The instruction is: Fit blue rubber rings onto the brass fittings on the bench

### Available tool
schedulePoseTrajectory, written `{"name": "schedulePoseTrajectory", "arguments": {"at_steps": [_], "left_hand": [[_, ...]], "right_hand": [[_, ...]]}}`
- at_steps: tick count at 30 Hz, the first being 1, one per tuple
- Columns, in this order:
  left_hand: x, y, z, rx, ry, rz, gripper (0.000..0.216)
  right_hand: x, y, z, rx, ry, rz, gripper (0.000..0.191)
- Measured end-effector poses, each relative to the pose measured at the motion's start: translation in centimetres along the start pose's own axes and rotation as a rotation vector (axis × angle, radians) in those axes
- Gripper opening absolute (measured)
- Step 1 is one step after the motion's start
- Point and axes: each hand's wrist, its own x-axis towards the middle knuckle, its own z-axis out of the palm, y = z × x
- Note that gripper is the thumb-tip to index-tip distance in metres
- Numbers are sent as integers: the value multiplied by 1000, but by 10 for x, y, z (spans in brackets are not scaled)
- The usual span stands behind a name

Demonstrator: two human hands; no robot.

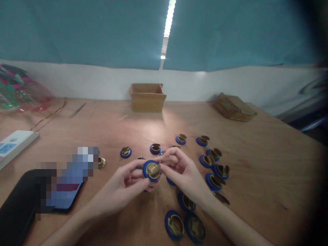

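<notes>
A wooden table (107, 130) stretched toward a white wall (102, 78). Near its middle, the left hand (121, 188) pinched a blue-rimmed gold disc (153, 171), while the right hand (186, 174) pinched its right edge; similar discs (174, 224) lay mostly right.

One blue-rimmed disc (153, 169) is held; at least fourteen more are counted on the table (266, 157), some being partly hidden. Two cardboard boxes (147, 103), one phone (64, 202) and one white power strip (22, 141) are recorded.
</notes>
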Motion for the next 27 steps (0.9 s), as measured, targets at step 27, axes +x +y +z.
{"name": "schedulePoseTrajectory", "arguments": {"at_steps": [27], "left_hand": [[3, 0, -7, 196, 72, 79, 25]], "right_hand": [[-11, -1, -1, -373, -6, -335, 28]]}}
